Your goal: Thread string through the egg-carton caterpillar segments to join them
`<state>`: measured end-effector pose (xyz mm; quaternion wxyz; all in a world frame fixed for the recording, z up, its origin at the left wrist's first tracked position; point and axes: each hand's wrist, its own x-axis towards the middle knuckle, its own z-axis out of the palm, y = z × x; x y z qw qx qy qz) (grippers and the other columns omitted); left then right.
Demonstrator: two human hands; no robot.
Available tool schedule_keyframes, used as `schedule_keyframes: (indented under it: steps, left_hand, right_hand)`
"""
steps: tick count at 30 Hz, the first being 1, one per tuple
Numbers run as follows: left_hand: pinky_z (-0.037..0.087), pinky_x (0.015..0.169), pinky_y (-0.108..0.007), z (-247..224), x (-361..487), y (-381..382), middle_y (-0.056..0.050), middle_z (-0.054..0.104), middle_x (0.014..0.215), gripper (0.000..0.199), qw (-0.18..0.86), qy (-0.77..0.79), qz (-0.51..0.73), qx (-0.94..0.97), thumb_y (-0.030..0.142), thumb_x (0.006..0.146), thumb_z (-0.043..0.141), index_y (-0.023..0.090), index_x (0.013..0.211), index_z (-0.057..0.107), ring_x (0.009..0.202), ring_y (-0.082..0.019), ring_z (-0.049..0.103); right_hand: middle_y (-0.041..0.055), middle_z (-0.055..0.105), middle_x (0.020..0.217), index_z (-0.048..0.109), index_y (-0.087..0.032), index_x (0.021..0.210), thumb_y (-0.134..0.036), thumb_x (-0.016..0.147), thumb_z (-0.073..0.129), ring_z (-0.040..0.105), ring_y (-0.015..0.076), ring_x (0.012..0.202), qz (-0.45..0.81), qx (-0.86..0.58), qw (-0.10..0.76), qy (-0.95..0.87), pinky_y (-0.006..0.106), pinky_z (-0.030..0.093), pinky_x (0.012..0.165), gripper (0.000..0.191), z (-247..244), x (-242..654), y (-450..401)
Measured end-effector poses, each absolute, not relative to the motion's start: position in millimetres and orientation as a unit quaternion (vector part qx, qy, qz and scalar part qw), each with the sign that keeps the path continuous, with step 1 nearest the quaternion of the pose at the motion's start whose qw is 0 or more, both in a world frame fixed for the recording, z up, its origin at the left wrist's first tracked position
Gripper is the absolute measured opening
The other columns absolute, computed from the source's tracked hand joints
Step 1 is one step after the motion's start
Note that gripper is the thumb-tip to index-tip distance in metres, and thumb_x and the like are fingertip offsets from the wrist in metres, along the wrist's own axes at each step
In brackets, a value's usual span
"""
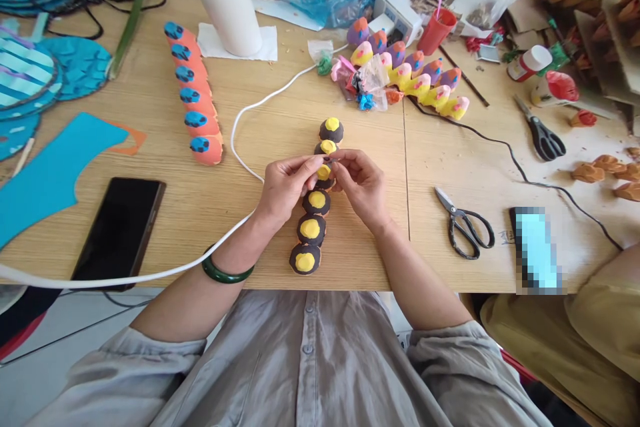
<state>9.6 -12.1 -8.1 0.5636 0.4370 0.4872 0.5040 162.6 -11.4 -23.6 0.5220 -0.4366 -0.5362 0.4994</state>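
A strip of dark bumps topped with yellow dabs [310, 229], like a cut row of a painted egg carton, lies lengthwise in front of me. Over its upper half, my left hand [285, 190] and my right hand [363, 190] meet with pinched fingertips. Between them is a small dark piece [327, 159], too small to make out well. Both hands hide parts of the strip's middle bumps. A dark green bangle [227, 273] circles my left wrist.
An orange strip with blue dabs [200, 97] lies to the left, near a white bottle [227, 7] and a phone [120, 230]. A white cord [240, 127] crosses under my left arm. Scissors [465, 223] lie right; painted carton strips [415, 77] lie behind. Another person's arm [610, 287] is at right.
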Motion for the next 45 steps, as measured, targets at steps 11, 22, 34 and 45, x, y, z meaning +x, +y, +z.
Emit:
schedule_keyframes:
  steps: [11,22,34,45]
  left_hand:
    - [0.021,0.043,-0.023,-7.2,10.7,-11.2,0.003,0.046,0.051,0.032,0.594,0.487,0.498,0.403,0.048,0.079,0.077,0.017,0.071,0.075,0.046,-0.007,0.034]
    - [0.022,0.042,-0.024,-7.9,11.3,-10.9,0.004,0.045,0.05,0.043,0.584,0.489,0.497,0.415,0.055,0.073,0.085,0.017,0.063,0.07,0.046,-0.006,0.034]
    - [0.021,0.041,-0.019,-7.2,10.9,-11.4,0.003,0.051,0.051,0.034,0.613,0.489,0.495,0.375,0.047,0.078,0.081,0.015,0.067,0.074,0.044,-0.004,0.034]
    - [0.025,0.042,-0.022,-7.2,10.8,-10.2,0.004,0.049,0.049,0.04,0.588,0.491,0.495,0.41,0.052,0.074,0.082,0.016,0.062,0.067,0.044,-0.005,0.035]
  right_hand:
    - [-0.002,0.07,0.081,0.068,-0.024,0.104,-0.056,0.089,0.072,0.063,0.0093,0.067,0.484,-0.441,0.53,-0.539,0.022,0.057,0.059,0.035,-26.1,163.1,-10.7]
    - [-0.0025,0.066,0.077,0.068,-0.024,0.106,-0.054,0.093,0.068,0.063,0.0101,0.068,0.47,-0.444,0.511,-0.566,0.023,0.054,0.058,0.033,-25.6,163.0,-12.5]
    - [-0.0007,0.071,0.085,0.067,-0.024,0.109,-0.053,0.094,0.067,0.064,0.0102,0.071,0.481,-0.439,0.511,-0.562,0.024,0.054,0.059,0.032,-25.5,162.6,-12.2]
    - [-0.003,0.065,0.075,0.066,-0.024,0.109,-0.051,0.095,0.066,0.065,0.0111,0.07,0.484,-0.429,0.511,-0.566,0.026,0.054,0.061,0.031,-25.9,162.4,-12.1]
